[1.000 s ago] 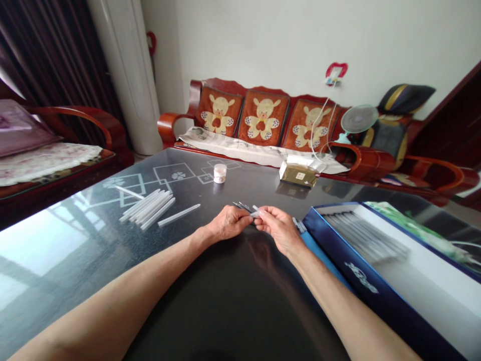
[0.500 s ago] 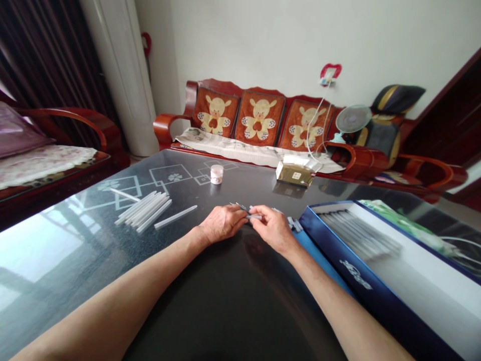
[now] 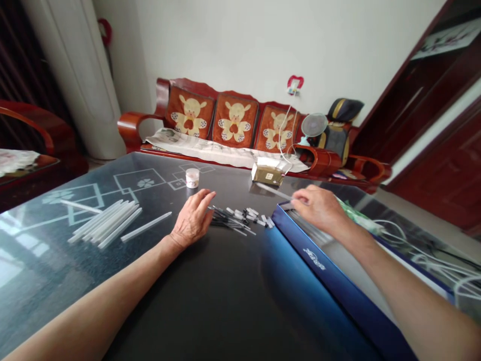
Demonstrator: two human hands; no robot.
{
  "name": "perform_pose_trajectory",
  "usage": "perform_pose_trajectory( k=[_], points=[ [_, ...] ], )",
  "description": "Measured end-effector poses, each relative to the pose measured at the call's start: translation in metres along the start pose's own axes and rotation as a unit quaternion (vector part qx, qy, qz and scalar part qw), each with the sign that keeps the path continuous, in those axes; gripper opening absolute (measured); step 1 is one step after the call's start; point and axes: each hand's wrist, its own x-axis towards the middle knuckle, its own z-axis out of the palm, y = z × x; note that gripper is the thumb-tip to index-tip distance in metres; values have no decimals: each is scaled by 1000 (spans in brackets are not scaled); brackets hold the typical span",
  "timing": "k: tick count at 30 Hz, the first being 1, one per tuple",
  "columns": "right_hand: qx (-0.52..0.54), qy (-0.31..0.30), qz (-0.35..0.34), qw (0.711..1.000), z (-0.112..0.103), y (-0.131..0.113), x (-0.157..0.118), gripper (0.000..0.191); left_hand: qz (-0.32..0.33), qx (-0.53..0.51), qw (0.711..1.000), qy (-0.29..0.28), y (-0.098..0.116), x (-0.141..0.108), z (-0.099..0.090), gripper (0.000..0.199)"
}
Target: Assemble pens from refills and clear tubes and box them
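My left hand (image 3: 193,219) lies open on the dark glass tabletop (image 3: 210,296), fingers spread and holding nothing. Just right of it is a loose cluster of small black-and-white pieces (image 3: 235,218), thin and pin-like. My right hand (image 3: 317,206) is above the near edge of a blue box (image 3: 315,260), gripping a thin white rod (image 3: 274,190) that points away toward the far side of the table. Part of the box's contents lies hidden under that hand.
A bundle of white rods (image 3: 103,224) lies at the left, with separate rods (image 3: 146,226) beside it. A small white jar (image 3: 192,177) and a tan packet (image 3: 267,174) stand farther back. Behind the table is a red wooden bench with cushions, and a cable tangle lies at right.
My hands have parted. The left moved back and opened, leaving the small pieces visible on the table. The right moved over the box with a white rod. The view swung left.
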Motion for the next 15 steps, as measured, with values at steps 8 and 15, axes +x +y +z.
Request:
perform_pose_trajectory(
  k=[8,15],
  points=[
    [-70,-160,209,962,25,111,-40,19,-27,-16,999,-40,-1,-4,3,38],
    [-25,-143,186,972,58,124,-45,17,-47,-10,998,-39,-3,-5,4,34]
  ],
)
